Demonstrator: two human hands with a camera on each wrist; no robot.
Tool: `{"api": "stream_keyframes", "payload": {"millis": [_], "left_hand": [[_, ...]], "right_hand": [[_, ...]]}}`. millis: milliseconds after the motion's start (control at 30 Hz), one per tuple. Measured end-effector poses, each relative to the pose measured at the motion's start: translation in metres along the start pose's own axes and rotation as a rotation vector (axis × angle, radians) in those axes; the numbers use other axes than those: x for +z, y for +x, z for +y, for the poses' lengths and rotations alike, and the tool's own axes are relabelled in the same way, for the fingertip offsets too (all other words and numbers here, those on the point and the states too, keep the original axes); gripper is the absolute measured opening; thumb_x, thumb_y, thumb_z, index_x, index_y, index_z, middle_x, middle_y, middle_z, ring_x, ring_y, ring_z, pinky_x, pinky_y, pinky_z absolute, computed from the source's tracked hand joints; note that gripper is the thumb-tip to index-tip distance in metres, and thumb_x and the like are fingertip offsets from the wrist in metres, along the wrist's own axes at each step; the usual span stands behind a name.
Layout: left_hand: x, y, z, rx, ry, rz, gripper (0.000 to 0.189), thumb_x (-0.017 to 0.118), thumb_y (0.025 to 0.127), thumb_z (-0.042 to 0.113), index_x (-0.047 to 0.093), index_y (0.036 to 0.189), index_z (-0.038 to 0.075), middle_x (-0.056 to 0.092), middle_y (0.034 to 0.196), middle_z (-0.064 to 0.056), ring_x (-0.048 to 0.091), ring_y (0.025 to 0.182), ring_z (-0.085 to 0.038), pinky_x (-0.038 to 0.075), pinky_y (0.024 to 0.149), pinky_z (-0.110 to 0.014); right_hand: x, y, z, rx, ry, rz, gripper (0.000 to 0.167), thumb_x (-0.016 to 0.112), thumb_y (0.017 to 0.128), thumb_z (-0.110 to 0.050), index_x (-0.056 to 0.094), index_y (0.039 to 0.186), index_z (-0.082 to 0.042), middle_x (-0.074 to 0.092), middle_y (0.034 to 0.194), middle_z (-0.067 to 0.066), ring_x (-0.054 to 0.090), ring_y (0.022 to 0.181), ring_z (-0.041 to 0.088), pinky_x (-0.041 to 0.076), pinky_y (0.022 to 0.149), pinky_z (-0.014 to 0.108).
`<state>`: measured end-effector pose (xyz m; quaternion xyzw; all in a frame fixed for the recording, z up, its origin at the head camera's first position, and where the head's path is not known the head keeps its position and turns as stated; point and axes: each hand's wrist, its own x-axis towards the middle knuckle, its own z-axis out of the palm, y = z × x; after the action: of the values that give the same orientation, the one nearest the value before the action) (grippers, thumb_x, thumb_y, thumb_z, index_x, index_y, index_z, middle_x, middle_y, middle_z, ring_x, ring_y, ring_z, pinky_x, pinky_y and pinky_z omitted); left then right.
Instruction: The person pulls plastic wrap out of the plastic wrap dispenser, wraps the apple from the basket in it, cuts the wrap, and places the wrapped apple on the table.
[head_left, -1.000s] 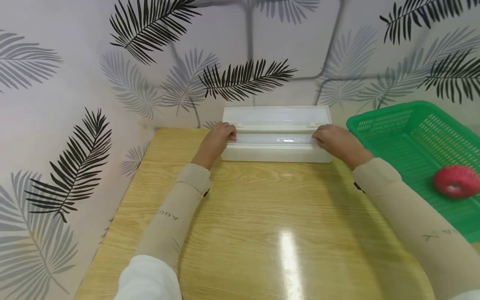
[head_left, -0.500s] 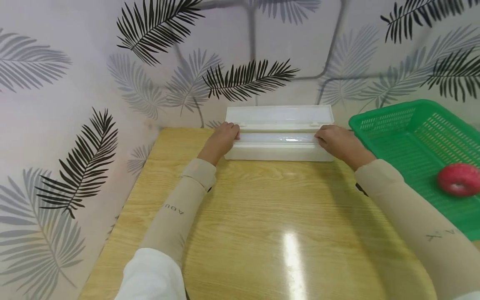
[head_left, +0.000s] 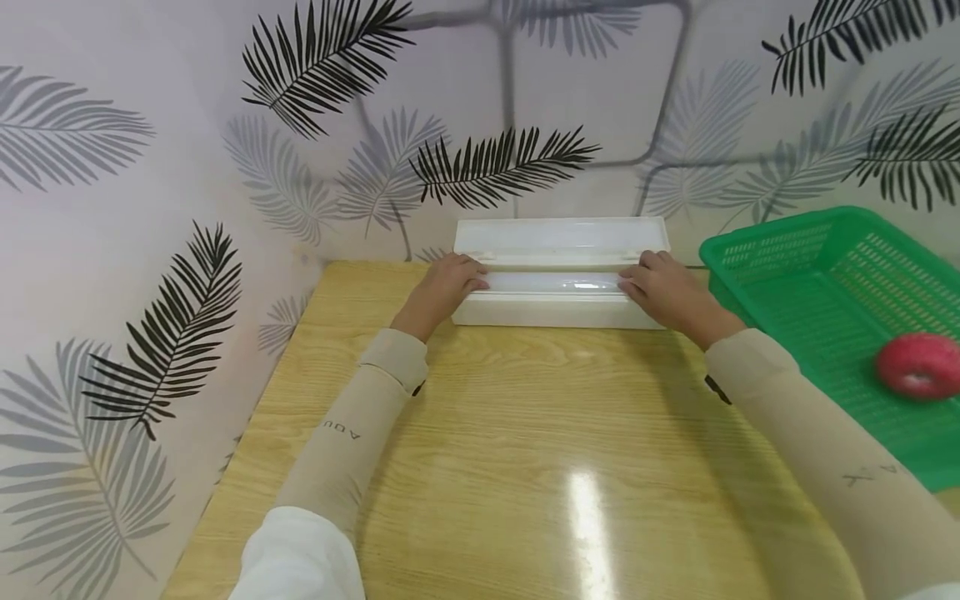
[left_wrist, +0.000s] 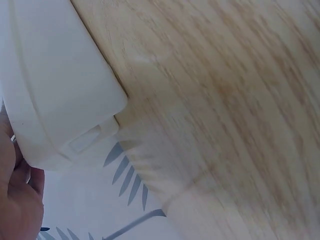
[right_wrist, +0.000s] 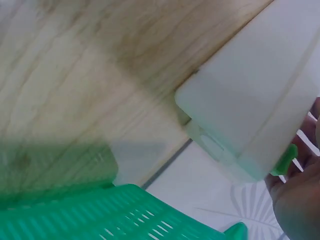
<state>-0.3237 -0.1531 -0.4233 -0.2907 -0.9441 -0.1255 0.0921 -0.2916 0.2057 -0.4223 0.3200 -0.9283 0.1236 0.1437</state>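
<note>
A long white box [head_left: 558, 313], like a cling film dispenser, stands against the wall with its lid [head_left: 562, 237] raised. A smooth, shiny, whitish surface [head_left: 540, 282] shows inside it. My left hand [head_left: 444, 287] lies over the box's left end, fingertips on the shiny surface near the front rim. At the right end my right hand [head_left: 670, 292] does likewise, fingers spread and reaching inward. In the left wrist view the fingers [left_wrist: 36, 180] sit behind the box end. A small green piece [right_wrist: 285, 161] shows beside the right hand's fingers in the right wrist view.
A green plastic basket [head_left: 780, 229] stands close to the box's right end. Inside it lies a red round fruit-like object [head_left: 918, 365]. The leaf-patterned wall [head_left: 558, 83] rises right behind the box. Wood-grain tabletop [head_left: 525, 433] spreads out in front.
Both hands' fingers have loosened from a tighter curl and now stretch further over the shiny surface, the right hand's most visibly. The box, lid and basket stay where they were.
</note>
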Motion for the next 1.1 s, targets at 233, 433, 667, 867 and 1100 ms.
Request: {"api": "stream_keyframes", "payload": {"millis": [233, 433, 667, 867, 1100], "left_hand": [[0.004, 0.009, 0.002, -0.062, -0.066, -0.019, 0.027, 0.058, 0.09, 0.029, 0.062, 0.104, 0.006, 0.065, 0.104, -0.007, 0.057, 0.101, -0.026, 0.042, 0.094, -0.04], [0.001, 0.01, 0.005, -0.007, -0.06, 0.028, 0.026, 0.063, 0.087, 0.023, 0.066, 0.106, 0.005, 0.063, 0.098, -0.009, 0.054, 0.094, -0.028, 0.045, 0.086, -0.039], [0.007, 0.004, 0.003, 0.075, -0.136, 0.155, 0.024, 0.067, 0.082, 0.018, 0.071, 0.1, 0.003, 0.063, 0.084, -0.009, 0.053, 0.079, -0.026, 0.047, 0.075, -0.034], [0.003, 0.0, 0.005, 0.079, -0.013, 0.137, 0.029, 0.064, 0.084, 0.023, 0.069, 0.107, 0.006, 0.066, 0.096, -0.008, 0.059, 0.089, -0.025, 0.048, 0.084, -0.033], [-0.002, 0.003, 0.011, 0.074, 0.148, 0.019, 0.033, 0.059, 0.087, 0.027, 0.064, 0.115, 0.01, 0.068, 0.105, -0.005, 0.063, 0.092, -0.022, 0.049, 0.084, -0.032]], "right_hand": [[0.008, -0.002, 0.005, 0.008, 0.057, 0.024, 0.023, 0.05, 0.096, -0.012, 0.056, 0.108, 0.007, 0.055, 0.106, 0.022, 0.049, 0.104, 0.039, 0.039, 0.093, 0.05], [0.012, -0.002, 0.005, -0.043, 0.086, 0.099, 0.022, 0.053, 0.094, -0.007, 0.056, 0.11, 0.008, 0.052, 0.091, 0.018, 0.049, 0.086, 0.035, 0.043, 0.078, 0.045], [0.004, 0.006, 0.004, -0.03, 0.141, 0.047, 0.025, 0.062, 0.088, -0.005, 0.064, 0.108, 0.008, 0.053, 0.08, 0.018, 0.047, 0.073, 0.031, 0.041, 0.065, 0.041], [-0.003, 0.014, 0.003, 0.097, 0.17, -0.121, 0.032, 0.059, 0.092, -0.015, 0.061, 0.116, 0.006, 0.059, 0.108, 0.024, 0.051, 0.105, 0.039, 0.042, 0.09, 0.049], [-0.009, 0.019, -0.001, 0.217, 0.155, -0.24, 0.037, 0.057, 0.093, -0.019, 0.058, 0.12, 0.005, 0.058, 0.118, 0.023, 0.047, 0.116, 0.039, 0.037, 0.098, 0.05]]}}
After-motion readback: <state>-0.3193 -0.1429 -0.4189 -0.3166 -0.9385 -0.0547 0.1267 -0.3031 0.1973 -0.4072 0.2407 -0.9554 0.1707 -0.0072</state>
